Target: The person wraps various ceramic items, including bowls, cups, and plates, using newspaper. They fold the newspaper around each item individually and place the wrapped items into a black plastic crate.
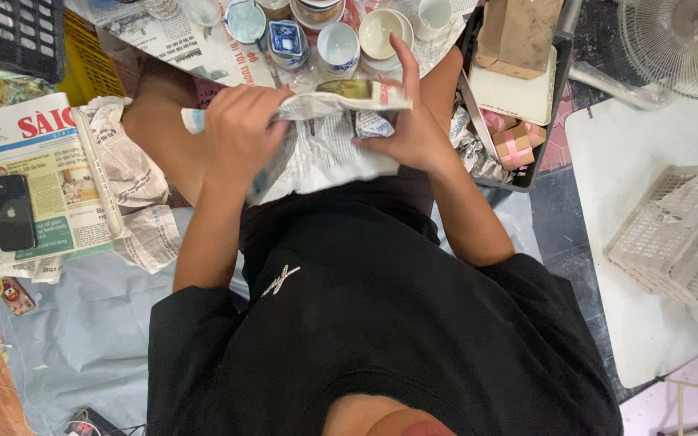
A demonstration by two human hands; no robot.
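My left hand grips a sheet of newspaper folded around something in my lap; what is inside is hidden. My right hand presses the paper from the right side, fingers spread, index finger pointing up. The paper bundle lies across my knees, just below a row of small ceramic cups and bowls standing on newspaper on the floor ahead.
A stack of newspapers with a black phone on it lies left. A dark tray with small pink-ribboned boxes and a cardboard box sits right. White plastic basket and fan far right.
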